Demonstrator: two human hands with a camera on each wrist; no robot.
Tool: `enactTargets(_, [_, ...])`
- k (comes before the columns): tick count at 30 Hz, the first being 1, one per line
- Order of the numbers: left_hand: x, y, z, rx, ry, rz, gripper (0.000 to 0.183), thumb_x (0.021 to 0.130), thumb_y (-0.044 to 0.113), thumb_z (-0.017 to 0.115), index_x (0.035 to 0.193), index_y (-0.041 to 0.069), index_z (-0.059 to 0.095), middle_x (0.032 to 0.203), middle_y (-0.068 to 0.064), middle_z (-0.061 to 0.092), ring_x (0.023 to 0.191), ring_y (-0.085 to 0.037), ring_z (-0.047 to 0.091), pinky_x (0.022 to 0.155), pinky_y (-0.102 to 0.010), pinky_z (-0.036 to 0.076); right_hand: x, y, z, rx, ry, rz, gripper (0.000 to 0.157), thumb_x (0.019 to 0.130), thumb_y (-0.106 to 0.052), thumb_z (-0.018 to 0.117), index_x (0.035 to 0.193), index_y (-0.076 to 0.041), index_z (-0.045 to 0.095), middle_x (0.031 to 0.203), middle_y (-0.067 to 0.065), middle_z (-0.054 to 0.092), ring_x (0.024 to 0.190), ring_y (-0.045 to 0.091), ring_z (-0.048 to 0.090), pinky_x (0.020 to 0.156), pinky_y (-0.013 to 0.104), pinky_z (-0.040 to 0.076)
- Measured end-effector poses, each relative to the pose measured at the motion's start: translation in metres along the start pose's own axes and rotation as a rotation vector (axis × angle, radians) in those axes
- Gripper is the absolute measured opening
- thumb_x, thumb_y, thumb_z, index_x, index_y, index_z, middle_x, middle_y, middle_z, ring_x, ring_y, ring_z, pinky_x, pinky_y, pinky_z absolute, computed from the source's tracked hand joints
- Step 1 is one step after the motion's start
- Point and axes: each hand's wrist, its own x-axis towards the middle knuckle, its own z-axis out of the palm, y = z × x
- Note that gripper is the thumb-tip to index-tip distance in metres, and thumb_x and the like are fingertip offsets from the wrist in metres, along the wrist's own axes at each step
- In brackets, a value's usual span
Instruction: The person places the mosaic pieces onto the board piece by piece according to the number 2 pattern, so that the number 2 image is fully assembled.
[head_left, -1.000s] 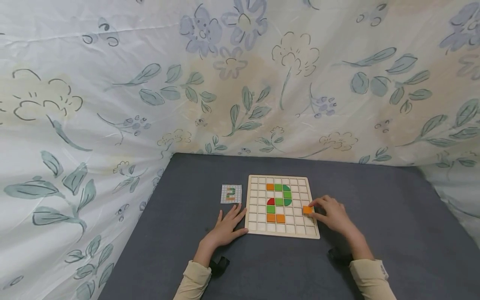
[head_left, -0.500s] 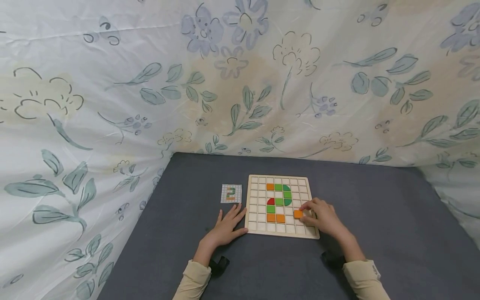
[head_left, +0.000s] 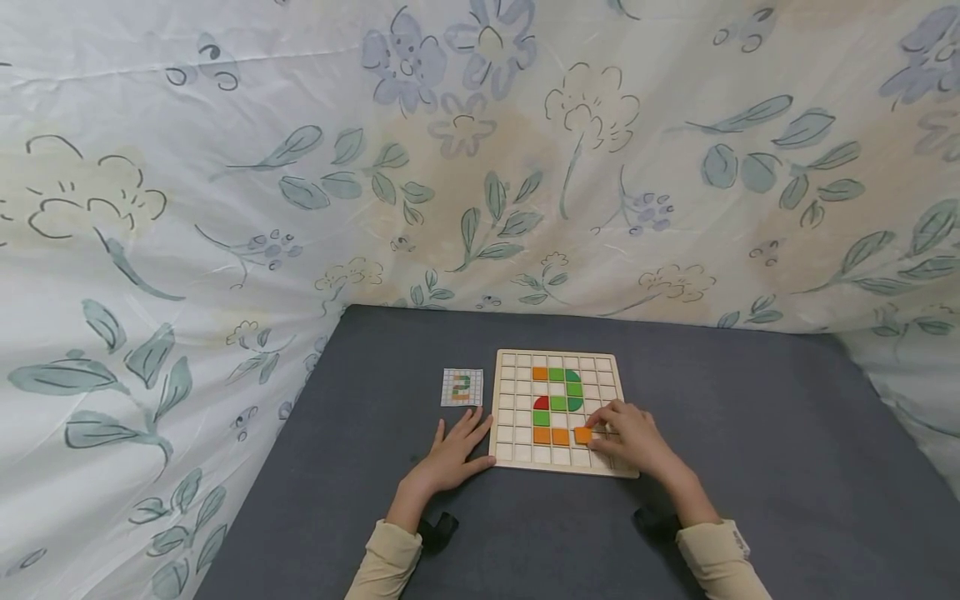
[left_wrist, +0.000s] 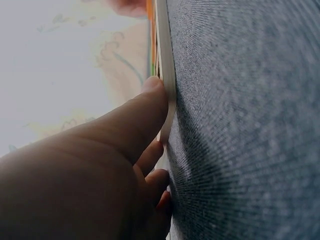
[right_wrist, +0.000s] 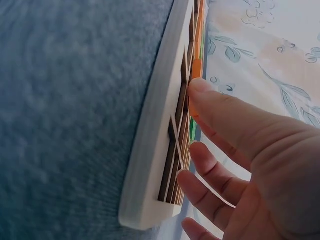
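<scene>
My right hand (head_left: 636, 437) pinches an orange square tile (head_left: 582, 436) between thumb and fingers, close over the grid board (head_left: 517, 457). The tile lies just right of two orange tiles (head_left: 551, 437) set in the board. In the right wrist view the thumb (right_wrist: 215, 100) presses the edge of the orange tile (right_wrist: 197, 68). My left hand (head_left: 452, 457) lies spread with fingertips at the board's left edge. Its thumb (left_wrist: 135, 115) touches the board's side in the left wrist view. Green, red and orange pieces (head_left: 558, 403) form a shape in the board's middle.
A small card (head_left: 462, 388) with a coloured figure 2 on a grid lies left of the board. Dark grey cloth (head_left: 525, 533) covers the table. Behind it hangs a flowered curtain (head_left: 480, 167). Black straps (head_left: 438, 532) sit at both wrists.
My right hand has carried the orange tile leftward across the board, from its right edge to beside the two orange tiles. My left hand has stayed at the board's left edge.
</scene>
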Motion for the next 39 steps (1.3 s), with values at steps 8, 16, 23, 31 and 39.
enactTargets(8, [0.000, 0.001, 0.000, -0.001, 0.001, -0.004, 0.067, 0.093, 0.043, 0.051, 0.149, 0.015, 0.024, 0.155, -0.009, 0.015, 0.143, -0.029, 0.008, 0.109, -0.064, -0.003, 0.000, -0.006, 0.001, -0.004, 0.016, -0.027, 0.021, 0.075, -0.025, 0.078, 0.091, -0.018, 0.067, 0.087, -0.001, 0.054, 0.083, 0.017, 0.047, 0.081, 0.056, 0.033])
enactTargets(16, [0.000, 0.001, 0.000, -0.001, 0.002, -0.008, 0.067, 0.093, 0.042, 0.051, 0.149, 0.014, 0.025, 0.155, -0.009, 0.015, 0.143, -0.029, 0.009, 0.109, -0.063, -0.002, 0.001, -0.007, 0.001, -0.002, -0.001, -0.025, 0.020, 0.076, -0.026, 0.077, 0.091, -0.018, 0.067, 0.088, -0.002, 0.054, 0.084, 0.016, 0.047, 0.083, 0.055, 0.033])
enactTargets(23, [0.002, 0.003, -0.002, -0.017, -0.003, -0.007, 0.067, 0.093, 0.041, 0.051, 0.148, 0.014, 0.025, 0.155, -0.010, 0.015, 0.143, -0.029, 0.009, 0.109, -0.063, -0.003, 0.001, -0.005, 0.000, 0.007, -0.012, -0.025, 0.021, 0.076, -0.029, 0.077, 0.092, -0.021, 0.067, 0.089, -0.003, 0.053, 0.086, 0.016, 0.047, 0.082, 0.053, 0.032])
enactTargets(31, [0.003, 0.001, -0.003, -0.003, -0.013, 0.004, 0.067, 0.094, 0.042, 0.051, 0.149, 0.014, 0.024, 0.155, -0.010, 0.015, 0.143, -0.030, 0.010, 0.109, -0.063, -0.002, 0.003, 0.000, 0.000, 0.005, 0.013, -0.028, 0.022, 0.079, -0.032, 0.074, 0.096, -0.021, 0.068, 0.091, -0.002, 0.054, 0.082, 0.015, 0.044, 0.081, 0.052, 0.033])
enactTargets(39, [0.007, -0.004, -0.009, 0.065, 0.072, 0.013, 0.066, 0.090, 0.042, 0.056, 0.146, 0.015, 0.033, 0.151, -0.013, 0.027, 0.140, -0.031, 0.022, 0.109, -0.064, 0.009, 0.004, 0.016, -0.007, -0.031, 0.059, -0.017, 0.026, 0.084, -0.032, 0.068, 0.106, -0.016, 0.067, 0.098, 0.004, 0.055, 0.081, 0.017, 0.045, 0.081, 0.056, 0.034])
